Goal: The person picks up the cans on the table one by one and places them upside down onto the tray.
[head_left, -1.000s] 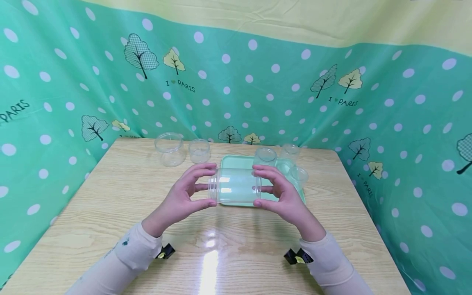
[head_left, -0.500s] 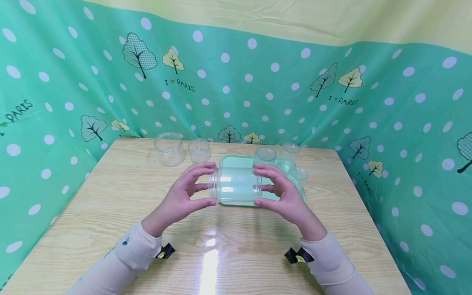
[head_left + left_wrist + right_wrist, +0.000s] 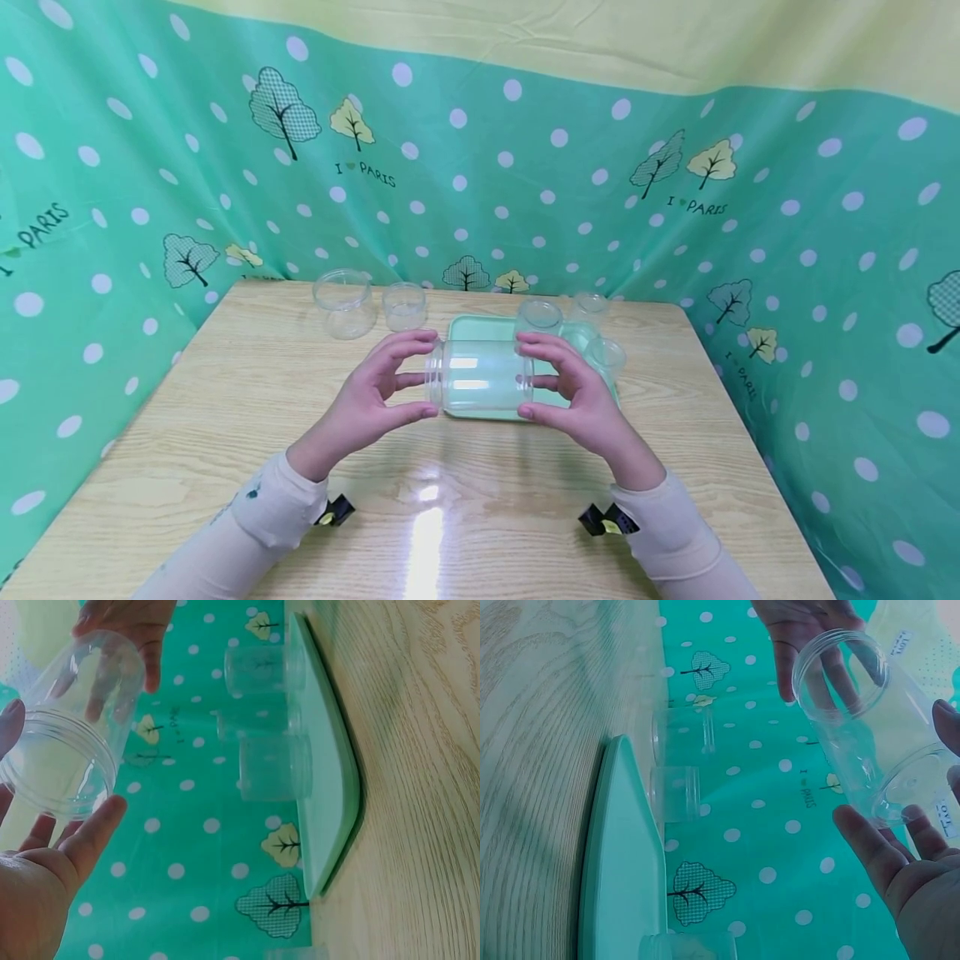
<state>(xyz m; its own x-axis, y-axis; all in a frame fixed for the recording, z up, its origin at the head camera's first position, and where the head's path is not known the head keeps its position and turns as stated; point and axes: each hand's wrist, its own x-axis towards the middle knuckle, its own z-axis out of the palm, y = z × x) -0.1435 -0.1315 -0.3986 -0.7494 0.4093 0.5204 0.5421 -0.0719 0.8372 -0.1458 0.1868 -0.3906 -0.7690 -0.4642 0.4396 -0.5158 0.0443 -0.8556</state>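
Note:
A clear, empty jar (image 3: 483,375) lies sideways in the air between both hands, its threaded mouth to the left and its base to the right. Around the mouth end curl the fingers and thumb of my left hand (image 3: 375,390). My right hand (image 3: 581,400) grips the base end, thumb below and fingers above. In the left wrist view the ringed neck of the jar (image 3: 94,739) faces the camera. The right wrist view shows the jar (image 3: 862,742) well off the tabletop, with its round base at the right fingertips.
Behind the jar lies a light green tray (image 3: 462,323). Clear containers stand on it: one at the back (image 3: 540,318), another at the back right (image 3: 590,310), a smaller one (image 3: 606,357) in front. A wide clear tub (image 3: 347,312) and a smaller tub (image 3: 405,310) stand back left on the wooden table (image 3: 262,400).

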